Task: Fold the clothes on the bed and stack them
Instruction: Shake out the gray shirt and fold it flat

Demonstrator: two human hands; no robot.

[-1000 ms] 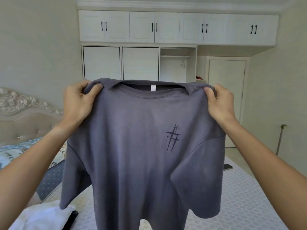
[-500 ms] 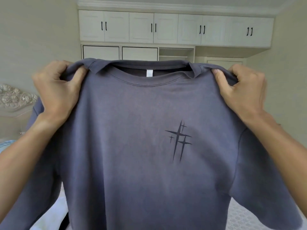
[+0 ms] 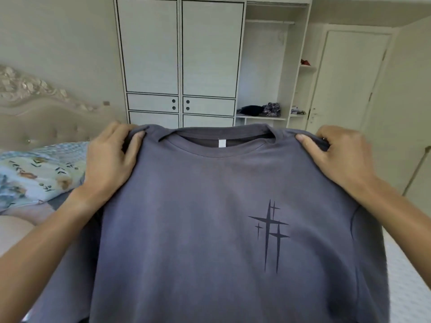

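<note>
While both arms reach forward from the bottom corners of the view, a grey T-shirt hangs spread between them, held up in the air in front of the person and filling most of the lower frame. The left hand grips the shirt at its left shoulder seam, fingers curled over the top edge and the thumb pressed against the front of the fabric. The right hand grips the other shoulder the same way — thumb in front, fingers wrapped behind the cloth. The neckline sits level between the two hands, with a small white label showing inside the collar. A dark print of thin crossed stars marks the chest on the right side of the view, and a short sleeve drops away below the right forearm.

Behind the shirt lies the bed, its pale patterned cover visible at the lower right edge. A floral pillow rests at the left, just below a carved, padded headboard. Against the far wall stands a white wardrobe with two tall doors and drawers beneath; beside it an open section holds a shelf with dark folded items — too small to identify. A white door stands closed at the right.
</note>
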